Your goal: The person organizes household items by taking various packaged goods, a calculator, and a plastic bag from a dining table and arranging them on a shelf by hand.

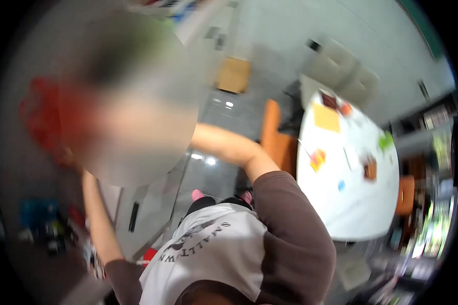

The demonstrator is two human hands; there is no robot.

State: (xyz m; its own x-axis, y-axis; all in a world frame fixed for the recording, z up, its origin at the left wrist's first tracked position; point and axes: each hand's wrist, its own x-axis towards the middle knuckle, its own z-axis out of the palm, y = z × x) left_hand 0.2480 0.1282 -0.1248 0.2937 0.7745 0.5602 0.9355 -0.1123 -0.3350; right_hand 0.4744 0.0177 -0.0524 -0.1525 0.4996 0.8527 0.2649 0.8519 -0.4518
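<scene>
A large, pale, translucent oval shape [163, 152] fills the upper left and blurs what is behind it; I cannot make out what it is. Through it, my right hand [122, 119] shows only as a skin-coloured smear, its fingers not visible. A bright red, crumpled thing [45, 114] lies at the oval's left edge. Just below the red thing, my left hand [71, 156] is small and smeared by motion, touching or very near it. A dark green blurred patch [124, 48] shows above my right hand. What either hand holds cannot be made out.
A white oval table [336, 203] at the right bears a yellow sheet [326, 118], a brown object [370, 169] and several small items. Orange chairs [277, 142] and a pale cushioned seat [336, 61] stand around it. A tan box-like object [233, 74] is on the grey floor.
</scene>
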